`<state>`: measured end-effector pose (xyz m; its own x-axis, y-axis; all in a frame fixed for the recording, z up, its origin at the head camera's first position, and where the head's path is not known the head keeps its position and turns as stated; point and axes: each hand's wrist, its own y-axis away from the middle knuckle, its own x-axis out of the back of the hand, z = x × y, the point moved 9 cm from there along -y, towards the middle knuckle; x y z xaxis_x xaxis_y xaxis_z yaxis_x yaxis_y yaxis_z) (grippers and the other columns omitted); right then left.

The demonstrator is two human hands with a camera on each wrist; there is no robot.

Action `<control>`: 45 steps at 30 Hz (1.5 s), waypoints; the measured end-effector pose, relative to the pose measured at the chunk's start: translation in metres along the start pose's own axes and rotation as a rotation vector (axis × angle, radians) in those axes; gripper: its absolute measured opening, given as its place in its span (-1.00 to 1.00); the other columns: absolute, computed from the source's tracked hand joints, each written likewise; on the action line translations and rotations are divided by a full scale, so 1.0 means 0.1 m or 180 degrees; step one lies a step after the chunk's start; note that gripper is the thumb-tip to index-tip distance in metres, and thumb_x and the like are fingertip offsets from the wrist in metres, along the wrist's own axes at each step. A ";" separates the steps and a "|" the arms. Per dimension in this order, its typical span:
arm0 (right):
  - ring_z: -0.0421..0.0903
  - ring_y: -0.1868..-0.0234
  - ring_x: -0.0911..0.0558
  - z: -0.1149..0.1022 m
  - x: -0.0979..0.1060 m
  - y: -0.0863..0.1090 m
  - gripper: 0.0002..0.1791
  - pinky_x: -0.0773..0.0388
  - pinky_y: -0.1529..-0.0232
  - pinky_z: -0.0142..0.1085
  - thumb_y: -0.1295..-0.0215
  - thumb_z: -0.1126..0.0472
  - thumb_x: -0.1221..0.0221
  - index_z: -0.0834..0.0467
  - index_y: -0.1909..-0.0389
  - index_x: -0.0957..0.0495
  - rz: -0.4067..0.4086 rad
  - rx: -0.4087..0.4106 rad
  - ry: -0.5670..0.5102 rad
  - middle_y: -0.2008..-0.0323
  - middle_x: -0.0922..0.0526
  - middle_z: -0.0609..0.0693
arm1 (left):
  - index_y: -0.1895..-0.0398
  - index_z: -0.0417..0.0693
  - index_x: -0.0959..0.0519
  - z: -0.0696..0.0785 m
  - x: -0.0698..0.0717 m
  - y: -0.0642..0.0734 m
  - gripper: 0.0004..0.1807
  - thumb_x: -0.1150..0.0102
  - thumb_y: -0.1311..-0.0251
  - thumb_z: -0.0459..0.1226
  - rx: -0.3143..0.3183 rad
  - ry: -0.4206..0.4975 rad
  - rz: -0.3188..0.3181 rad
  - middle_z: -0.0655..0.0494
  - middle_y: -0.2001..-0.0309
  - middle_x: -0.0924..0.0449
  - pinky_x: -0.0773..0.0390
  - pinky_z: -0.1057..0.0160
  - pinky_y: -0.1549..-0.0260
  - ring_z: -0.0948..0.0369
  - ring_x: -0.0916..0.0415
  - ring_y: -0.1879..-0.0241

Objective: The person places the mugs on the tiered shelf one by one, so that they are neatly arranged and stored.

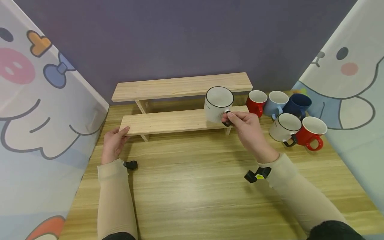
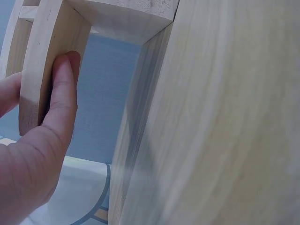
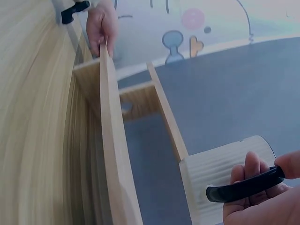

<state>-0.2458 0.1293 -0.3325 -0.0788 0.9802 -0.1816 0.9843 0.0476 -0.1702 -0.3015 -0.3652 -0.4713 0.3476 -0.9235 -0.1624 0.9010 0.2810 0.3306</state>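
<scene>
A two-tier wooden shelf (image 1: 165,122) stands against the back wall. At the left end of its lower board, my left hand (image 1: 112,145) grips the edge; in the left wrist view the fingers (image 2: 63,101) lie along the underside of the board (image 2: 33,93). My right hand (image 1: 249,134) pinches the black handle (image 3: 246,188) of a white enamel-style mug (image 1: 211,108) with a black rim. The mug is upright over the right part of the lower board, overlapping the upper board's front edge in the head view.
Right of the shelf stand a red mug (image 1: 254,108), a light blue mug (image 1: 272,107) and a dark blue mug (image 1: 295,106). In front of them are another white mug (image 1: 279,129) with a black handle and another red mug (image 1: 307,135). Cartoon-printed panels (image 1: 354,30) flank the wooden table (image 1: 186,186).
</scene>
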 end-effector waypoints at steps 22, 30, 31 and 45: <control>-0.05 0.08 -0.70 0.03 -1.62 -0.64 -0.76 -0.57 -0.07 -0.24 -0.53 0.29 -0.17 0.41 0.11 -0.71 -0.0376 -0.0174 0.0028 0.23 -0.75 0.14 | -0.50 -0.43 -0.12 0.05 -0.03 -0.06 -0.10 -0.42 -0.27 -0.28 -0.0011 0.0026 0.0003 -0.08 -0.05 -0.40 -0.65 0.38 0.19 0.25 -0.62 0.22; -0.26 0.04 -0.63 0.10 -2.12 -0.94 -0.73 -0.49 -0.02 -0.40 -0.52 0.16 -0.21 0.28 0.18 -0.77 -0.0242 -0.0367 0.0300 0.27 -0.76 -0.02 | -0.44 -0.46 -0.20 0.04 -0.03 -0.04 -0.20 -0.40 -0.29 -0.31 0.0004 0.0034 0.0069 -0.07 0.00 -0.44 -0.66 0.40 0.24 0.26 -0.62 0.26; -0.27 0.05 -0.63 0.11 -2.18 -0.97 -0.73 -0.48 -0.01 -0.42 -0.52 0.15 -0.22 0.26 0.19 -0.78 -0.0224 -0.0370 0.0325 0.26 -0.76 -0.05 | -0.45 -0.46 -0.19 0.04 -0.04 -0.04 -0.20 -0.40 -0.29 -0.31 0.0004 0.0042 0.0065 -0.07 0.00 -0.44 -0.65 0.40 0.24 0.27 -0.63 0.26; -0.32 0.17 -0.59 0.19 -2.74 -1.26 -0.76 -0.51 0.24 -0.45 -0.50 0.11 -0.24 0.15 0.24 -0.80 0.0032 -0.0555 0.0629 0.28 -0.70 -0.18 | -0.38 -0.46 -0.25 0.00 0.00 0.03 -0.27 -0.40 -0.29 -0.32 -0.0015 0.0104 0.0048 -0.09 -0.01 -0.43 -0.66 0.39 0.25 0.25 -0.62 0.26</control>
<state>-0.3512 -0.1489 -0.2794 -0.0534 0.9985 0.0133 0.9986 0.0534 0.0032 -0.2989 -0.3648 -0.4707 0.3692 -0.9102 -0.1877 0.8968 0.2960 0.3288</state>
